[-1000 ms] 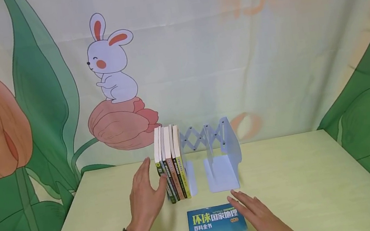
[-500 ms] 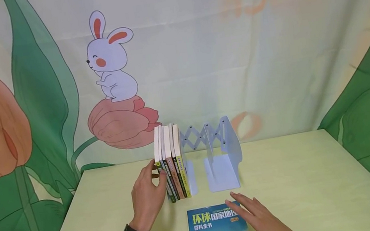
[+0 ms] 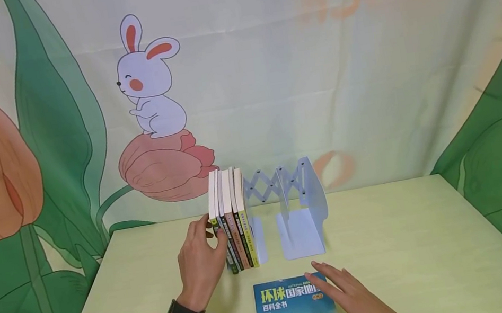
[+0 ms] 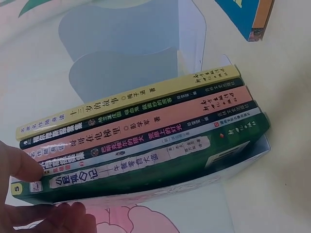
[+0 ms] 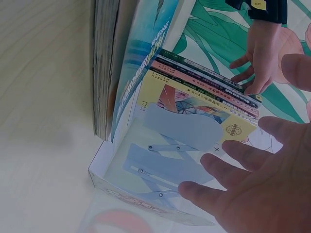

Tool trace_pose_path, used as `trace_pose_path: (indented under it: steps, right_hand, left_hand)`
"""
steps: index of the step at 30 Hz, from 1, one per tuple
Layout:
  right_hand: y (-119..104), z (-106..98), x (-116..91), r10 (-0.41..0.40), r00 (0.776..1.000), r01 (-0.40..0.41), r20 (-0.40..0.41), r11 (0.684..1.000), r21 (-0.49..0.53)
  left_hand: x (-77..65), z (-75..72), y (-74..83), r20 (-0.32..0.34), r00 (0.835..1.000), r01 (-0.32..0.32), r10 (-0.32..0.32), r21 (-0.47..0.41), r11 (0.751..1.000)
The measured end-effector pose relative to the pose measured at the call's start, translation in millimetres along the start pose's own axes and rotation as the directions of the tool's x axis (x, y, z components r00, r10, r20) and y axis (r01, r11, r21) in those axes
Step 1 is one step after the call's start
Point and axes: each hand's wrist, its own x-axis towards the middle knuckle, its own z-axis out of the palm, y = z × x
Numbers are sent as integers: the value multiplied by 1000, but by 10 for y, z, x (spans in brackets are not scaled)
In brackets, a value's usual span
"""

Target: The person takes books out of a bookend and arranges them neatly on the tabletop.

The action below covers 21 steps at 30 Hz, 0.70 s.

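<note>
My left hand [image 3: 202, 262] is at the left end of a row of upright books. Its thumb [image 4: 26, 165] touches the spines near their tops, and its fingers curl against the outer side of the green book [image 4: 146, 170]. Beside it stand a pink-spined book [image 4: 141, 119], a yellow-spined one [image 4: 131, 97] and several others. They sit in a pale blue extendable bookend rack [image 3: 301, 232]. My right hand [image 3: 355, 297], fingers spread, is above the right side of a blue-covered book [image 3: 282, 307] lying flat; nothing is in its grasp.
The rack's scissor links [image 3: 262, 187] and right end panel [image 3: 314, 190] stand to the right of the upright books. A pale yellow table [image 3: 412, 241] carries everything. Behind it hangs a cloth backdrop [image 3: 366, 81] printed with a rabbit and tulips.
My left hand has closed in on the books from the left, its fingers bending around the outermost one. The right hand has barely shifted; the books and rack stay put.
</note>
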Motion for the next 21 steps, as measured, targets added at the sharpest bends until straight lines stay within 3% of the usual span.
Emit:
trace_pose_path:
  steps: [21]
  right_hand:
    - [-19,-19,20,59,992,-62,112,998,24]
  left_hand:
    - [39,22,23,-59,997,-56,57,31,998]
